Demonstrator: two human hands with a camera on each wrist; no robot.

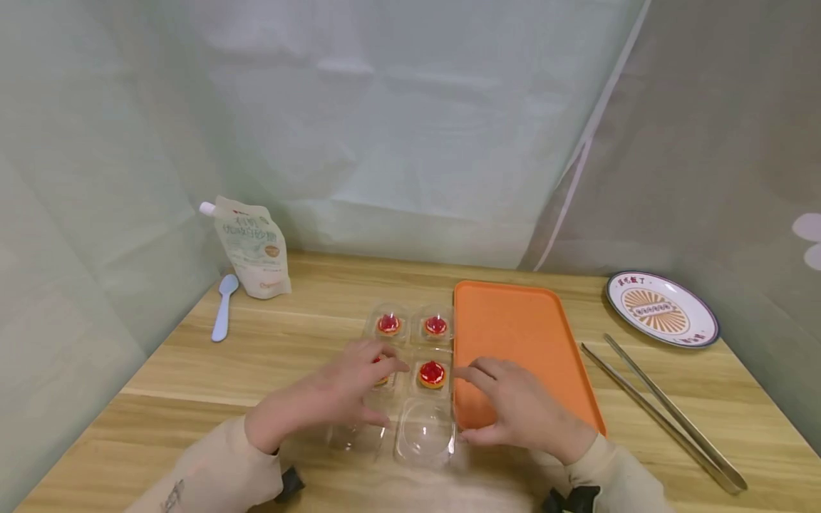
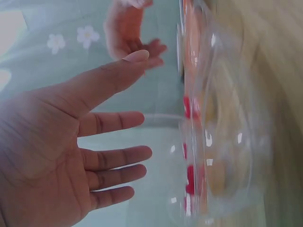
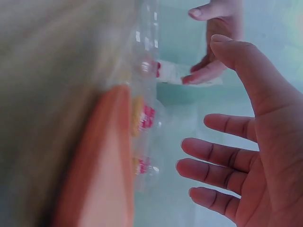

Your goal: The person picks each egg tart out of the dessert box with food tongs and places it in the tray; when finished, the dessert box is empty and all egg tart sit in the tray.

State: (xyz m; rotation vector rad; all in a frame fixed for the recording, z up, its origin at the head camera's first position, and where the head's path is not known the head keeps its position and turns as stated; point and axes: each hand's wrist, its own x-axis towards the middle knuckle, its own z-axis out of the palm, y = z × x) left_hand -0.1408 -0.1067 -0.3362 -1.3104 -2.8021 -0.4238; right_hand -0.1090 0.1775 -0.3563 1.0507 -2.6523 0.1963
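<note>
A clear plastic container [image 1: 426, 434] with several moulded compartments lies in the middle of the table. Small tarts with red topping sit in its back and middle compartments, among them a front right tart [image 1: 432, 374]; the front compartments hold nothing. Over its left side hovers my left hand [image 1: 346, 381], partly hiding one tart. My right hand [image 1: 516, 410] is at the container's right side, above the near left part of the orange tray [image 1: 519, 320]. In the wrist views, the fingers of both hands are spread and relaxed, apart from the plastic, and nothing is held.
Metal tongs [image 1: 667, 413] lie right of the tray, with a patterned oval plate [image 1: 663, 310] behind them. At the back left stands a spouted pouch [image 1: 253, 246], a light blue spoon [image 1: 223, 306] beside it. Fabric walls surround the wooden table [image 1: 308, 320].
</note>
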